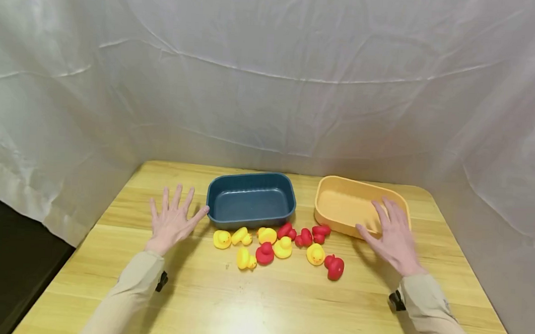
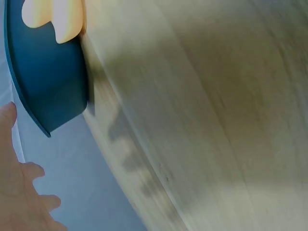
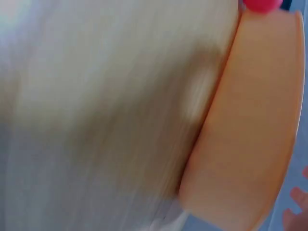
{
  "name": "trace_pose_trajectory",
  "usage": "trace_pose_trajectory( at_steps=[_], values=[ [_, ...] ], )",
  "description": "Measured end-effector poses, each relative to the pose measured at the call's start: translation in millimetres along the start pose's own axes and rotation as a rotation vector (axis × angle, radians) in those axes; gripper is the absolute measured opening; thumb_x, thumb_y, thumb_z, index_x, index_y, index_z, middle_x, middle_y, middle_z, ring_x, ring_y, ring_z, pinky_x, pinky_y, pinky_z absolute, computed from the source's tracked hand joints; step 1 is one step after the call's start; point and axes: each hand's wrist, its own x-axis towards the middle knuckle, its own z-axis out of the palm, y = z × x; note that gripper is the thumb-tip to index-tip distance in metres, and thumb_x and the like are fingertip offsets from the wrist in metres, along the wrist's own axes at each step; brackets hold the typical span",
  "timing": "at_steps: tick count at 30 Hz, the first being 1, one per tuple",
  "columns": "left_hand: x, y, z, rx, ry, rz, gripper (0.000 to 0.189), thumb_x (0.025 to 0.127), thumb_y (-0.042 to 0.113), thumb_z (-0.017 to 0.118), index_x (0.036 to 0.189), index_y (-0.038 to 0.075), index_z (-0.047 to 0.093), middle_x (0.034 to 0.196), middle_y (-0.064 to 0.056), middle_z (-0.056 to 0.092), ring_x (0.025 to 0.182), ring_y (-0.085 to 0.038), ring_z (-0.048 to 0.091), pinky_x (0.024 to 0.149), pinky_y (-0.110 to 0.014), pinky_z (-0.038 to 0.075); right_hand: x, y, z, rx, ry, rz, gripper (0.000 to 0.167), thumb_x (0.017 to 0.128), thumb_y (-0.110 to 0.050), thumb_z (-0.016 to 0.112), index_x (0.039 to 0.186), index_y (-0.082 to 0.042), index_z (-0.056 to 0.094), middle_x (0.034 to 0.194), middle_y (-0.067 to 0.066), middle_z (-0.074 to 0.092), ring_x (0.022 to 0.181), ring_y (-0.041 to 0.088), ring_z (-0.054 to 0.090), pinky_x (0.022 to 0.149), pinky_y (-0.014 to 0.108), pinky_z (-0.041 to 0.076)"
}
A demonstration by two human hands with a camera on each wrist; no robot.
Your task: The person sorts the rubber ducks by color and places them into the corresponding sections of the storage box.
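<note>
My left hand (image 1: 171, 225) hovers with fingers spread at the left of a dark blue bin (image 1: 250, 221), its thumb tip overlapping the bin's edge in the head view. Over the front right of a light orange bin (image 1: 337, 222) is my right hand (image 1: 393, 236), fingers apart and holding nothing. Both bins look empty inside. Several yellow rubber ducks (image 1: 283, 248) and red rubber ducks (image 1: 334, 268) lie loosely in front of them, some upright, some tipped over. The left wrist view catches the blue bin (image 2: 43, 77); the right wrist view, the orange bin's wall (image 3: 240, 120).
The bins and ducks share a light wooden table (image 1: 242, 307). Pale sheeting (image 1: 299, 88) hangs behind the table and along its sides. A dark area (image 1: 8, 254) lies beyond the left edge. Each sleeve carries a small black wrist device (image 1: 162, 281).
</note>
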Motion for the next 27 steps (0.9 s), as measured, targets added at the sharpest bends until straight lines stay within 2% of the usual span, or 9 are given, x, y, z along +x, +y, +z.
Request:
trace_pose_trajectory(
  at_steps=[9,13,16,21,25,27],
  values=[
    [0.5,10.7,2.7,-0.022,-0.021,0.040,0.086,0.097,0.074,0.032,0.163,0.021,0.013,0.170,-0.014,0.000,0.155,-0.046,-0.008,0.118,-0.073,-0.014,-5.1,-26,9,0.125,-0.042,-0.215,0.076,0.078,-0.025,0.084,0.143,-0.005,0.050,0.152,0.022,0.043,0.139,0.044,0.040,0.107,0.068,0.039],
    [4.2,14.8,3.1,-0.057,-0.023,0.048,0.087,0.097,0.074,0.030,0.163,0.022,0.009,0.170,-0.015,0.002,0.156,-0.045,-0.007,0.120,-0.073,-0.011,-4.8,-38,13,0.167,-0.077,-0.318,0.075,0.075,-0.023,0.087,0.140,-0.004,0.054,0.148,0.019,0.049,0.135,0.037,0.046,0.114,0.051,0.040],
    [8.9,17.1,4.1,-0.089,-0.021,0.053,0.087,0.097,0.074,0.030,0.163,0.022,0.009,0.170,-0.017,0.004,0.156,-0.045,-0.006,0.121,-0.072,-0.009,-4.2,-46,15,0.205,-0.118,-0.350,0.072,0.076,-0.023,0.087,0.139,-0.006,0.056,0.145,0.016,0.052,0.134,0.032,0.049,0.116,0.037,0.040],
    [16.3,18.1,8.3,-0.215,-0.026,0.058,0.088,0.098,0.072,0.034,0.163,0.017,0.013,0.167,-0.022,0.016,0.156,-0.045,0.004,0.124,-0.068,-0.001,-2.6,-55,20,0.305,-0.208,-0.362,0.063,0.079,-0.024,0.086,0.133,-0.008,0.059,0.137,0.010,0.058,0.126,0.026,0.055,0.109,0.040,0.047],
    [19.5,17.1,10.7,-0.374,-0.042,0.041,0.089,0.098,0.070,0.040,0.162,0.013,0.018,0.162,-0.025,0.029,0.151,-0.046,0.021,0.124,-0.065,0.015,0.6,-59,24,0.439,-0.289,-0.370,0.053,0.081,-0.020,0.085,0.126,-0.004,0.062,0.124,0.010,0.065,0.113,0.026,0.061,0.099,0.038,0.054],
    [20.5,16.3,11.1,-0.456,-0.055,0.019,0.090,0.097,0.068,0.044,0.162,0.011,0.019,0.158,-0.026,0.035,0.148,-0.046,0.029,0.122,-0.064,0.024,1.9,-59,27,0.497,-0.337,-0.348,0.049,0.082,-0.019,0.085,0.123,-0.003,0.063,0.120,0.011,0.068,0.108,0.027,0.063,0.097,0.036,0.056]
  ],
)
